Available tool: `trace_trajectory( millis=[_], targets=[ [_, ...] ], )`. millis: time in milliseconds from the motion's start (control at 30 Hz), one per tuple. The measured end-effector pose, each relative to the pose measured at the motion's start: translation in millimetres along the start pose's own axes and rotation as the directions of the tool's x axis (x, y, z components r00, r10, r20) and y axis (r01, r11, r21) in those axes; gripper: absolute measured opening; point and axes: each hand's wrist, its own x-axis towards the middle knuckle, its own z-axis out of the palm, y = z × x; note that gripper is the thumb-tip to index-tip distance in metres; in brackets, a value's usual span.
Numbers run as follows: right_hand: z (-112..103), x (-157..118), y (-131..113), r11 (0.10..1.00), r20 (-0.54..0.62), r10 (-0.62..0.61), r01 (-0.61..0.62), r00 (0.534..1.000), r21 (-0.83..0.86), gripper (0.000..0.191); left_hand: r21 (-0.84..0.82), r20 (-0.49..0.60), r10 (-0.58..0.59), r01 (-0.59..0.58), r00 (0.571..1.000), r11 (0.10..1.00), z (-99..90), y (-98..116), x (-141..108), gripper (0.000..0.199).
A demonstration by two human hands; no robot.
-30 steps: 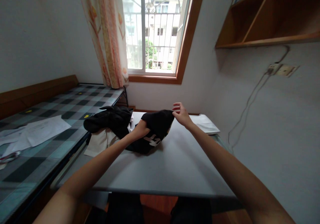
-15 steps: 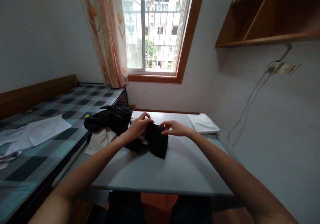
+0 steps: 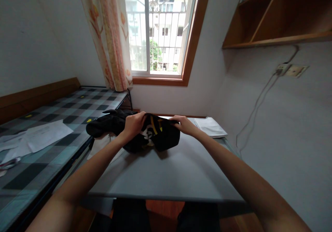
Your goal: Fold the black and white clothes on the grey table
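In the head view, a black printed garment [image 3: 167, 137] sits at the centre of the frame, above the grey table [image 3: 155, 180]; whether its lower edge touches the tabletop is unclear. It looks light, soft and floppy, unlikely to break or slip, and best held by two spread points along an edge. The left hand [image 3: 135, 124] is closed around its upper-left edge, fingertips hidden; the right hand [image 3: 181, 124] pinches its upper-right edge narrowly between thumb and fingers
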Motion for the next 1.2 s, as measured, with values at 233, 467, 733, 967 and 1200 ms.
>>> trace_trajectory(
  millis=[233, 467, 733, 967, 1200],
  targets=[
    [-38.3, -28.7, 48.9, 0.843, 0.111, 0.437, -0.364, 0.893, -0.396, 0.017, 0.099, -0.043, -0.228, 0.232, 0.973, 0.968, -6.5, -39.1, 11.0, 0.042],
    [-6.9, -6.0, 15.6, 0.984, 0.111, 0.06, -0.078, 0.992, 0.16, 0.032, -0.148, -0.11, 0.126, -0.142, 0.986, 0.979, -1.4, -9.9, 9.1, 0.049],
    [24.1, 16.5, -14.1, 0.989, 0.223, -0.022, -0.012, 0.974, 0.15, 0.034, -0.449, -0.293, 0.203, -0.322, 0.934, 0.834, -10.8, 3.8, 8.2, 0.071],
    [-7.4, 0.7, 14.6, 0.85, 0.067, 0.174, -0.184, 0.983, 0.494, 0.038, -0.48, -0.217, -0.021, -0.088, 0.976, 0.873, -26.1, -39.5, -1.3, 0.048],
    [-30.5, -4.6, 58.8, 0.543, -0.451, 0.699, -0.002, 0.555, 0.84, 0.04, -0.731, -0.254, -0.547, 0.212, 0.798, 0.649, -33.4, -75.8, -0.9, 0.046]
  ],
)
